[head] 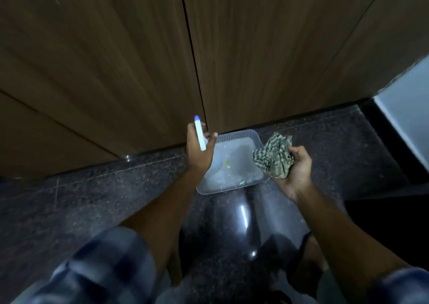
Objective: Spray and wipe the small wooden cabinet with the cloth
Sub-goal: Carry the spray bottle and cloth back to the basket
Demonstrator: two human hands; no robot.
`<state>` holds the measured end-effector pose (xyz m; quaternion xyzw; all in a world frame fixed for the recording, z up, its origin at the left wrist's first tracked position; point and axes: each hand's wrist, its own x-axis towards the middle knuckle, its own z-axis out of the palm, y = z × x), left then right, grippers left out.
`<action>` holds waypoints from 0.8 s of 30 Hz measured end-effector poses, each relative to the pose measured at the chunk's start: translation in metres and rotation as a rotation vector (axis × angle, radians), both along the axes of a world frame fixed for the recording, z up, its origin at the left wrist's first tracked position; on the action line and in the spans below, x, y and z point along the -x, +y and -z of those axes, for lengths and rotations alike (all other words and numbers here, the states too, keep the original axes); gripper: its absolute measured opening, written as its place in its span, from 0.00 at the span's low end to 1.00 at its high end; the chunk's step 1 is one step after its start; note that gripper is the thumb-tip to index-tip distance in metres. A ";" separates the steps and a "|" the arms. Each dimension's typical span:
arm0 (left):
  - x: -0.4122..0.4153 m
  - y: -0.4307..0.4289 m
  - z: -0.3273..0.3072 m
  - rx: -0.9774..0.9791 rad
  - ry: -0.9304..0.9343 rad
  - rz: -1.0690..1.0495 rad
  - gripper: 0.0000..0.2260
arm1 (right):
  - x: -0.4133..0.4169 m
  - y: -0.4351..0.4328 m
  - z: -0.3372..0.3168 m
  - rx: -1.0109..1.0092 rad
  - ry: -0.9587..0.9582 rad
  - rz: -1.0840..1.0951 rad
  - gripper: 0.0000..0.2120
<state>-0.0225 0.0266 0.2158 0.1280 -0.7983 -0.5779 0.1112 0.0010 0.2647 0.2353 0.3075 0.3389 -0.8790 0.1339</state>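
Head view showed my left hand (199, 144) closed around the spray bottle (200, 133), its long white head tilted up toward the wooden cabinet (116, 60) doors straight ahead and just beyond the nozzle. My right hand (294, 167) gripped the bunched checked cloth (275, 156), held lower and farther back from the wood. Between my hands a plastic basket (234, 136) sat on the dark floor (92, 199) against the cabinet's base. I judged the left hand nearer, so spraying came first; the nozzle's exact aim I could not tell.

Home: wooden cabinet (116, 60), granite floor (92, 199).
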 end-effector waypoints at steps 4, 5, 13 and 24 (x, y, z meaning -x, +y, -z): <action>0.016 0.004 0.072 0.125 -0.064 0.048 0.17 | 0.014 0.003 0.067 0.025 -0.087 0.000 0.21; 0.021 0.005 0.088 0.136 -0.080 0.058 0.18 | 0.017 0.004 0.083 0.029 -0.100 -0.013 0.21; 0.042 0.002 0.180 0.210 -0.271 0.051 0.31 | 0.055 0.002 0.175 -0.192 -0.099 -0.114 0.22; 0.040 -0.011 0.251 0.225 -0.275 0.128 0.31 | 0.098 -0.046 0.307 -1.852 0.431 -1.072 0.28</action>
